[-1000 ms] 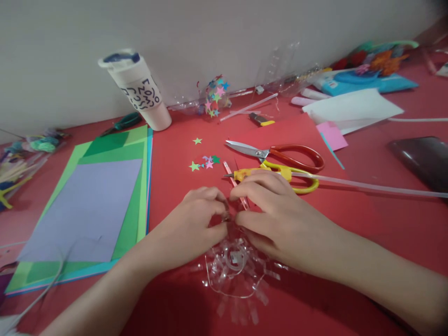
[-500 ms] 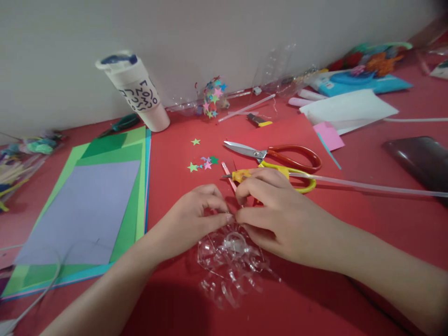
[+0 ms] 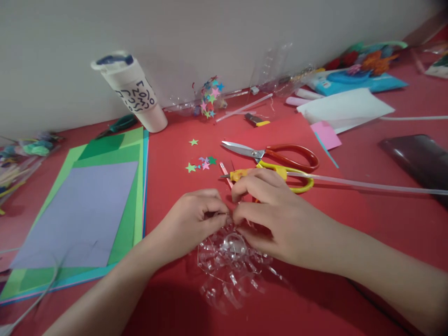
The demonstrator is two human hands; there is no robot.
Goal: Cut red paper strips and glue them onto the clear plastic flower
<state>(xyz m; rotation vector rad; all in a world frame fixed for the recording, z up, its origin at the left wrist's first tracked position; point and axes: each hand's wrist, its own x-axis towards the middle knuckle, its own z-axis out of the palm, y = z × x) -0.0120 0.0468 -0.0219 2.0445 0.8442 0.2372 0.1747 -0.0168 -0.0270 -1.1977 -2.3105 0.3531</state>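
Note:
A clear plastic piece (image 3: pixel 229 266), cut into several curled strips around a round hub, lies on the red table (image 3: pixel 350 219) in front of me. My left hand (image 3: pixel 194 221) and my right hand (image 3: pixel 269 217) meet at its far edge. Both pinch one of the clear strips between thumb and fingers, fingertips nearly touching. The pinched spot is mostly hidden by my fingers. Just behind my right hand lie yellow-handled scissors (image 3: pixel 280 175) and red-handled scissors (image 3: pixel 276 156).
A stack of green, blue and lilac paper sheets (image 3: pixel 87 210) lies at left. A white cup (image 3: pixel 135 95) leans by the wall. Small paper stars (image 3: pixel 203 163), a long clear tube (image 3: pixel 367 185), a dark object (image 3: pixel 418 158), white and pink paper (image 3: pixel 345 109) lie around.
The clear plastic piece has been turned and lifted slightly toward my hands. Both hands have drawn a little closer together on it. The view has shifted slightly.

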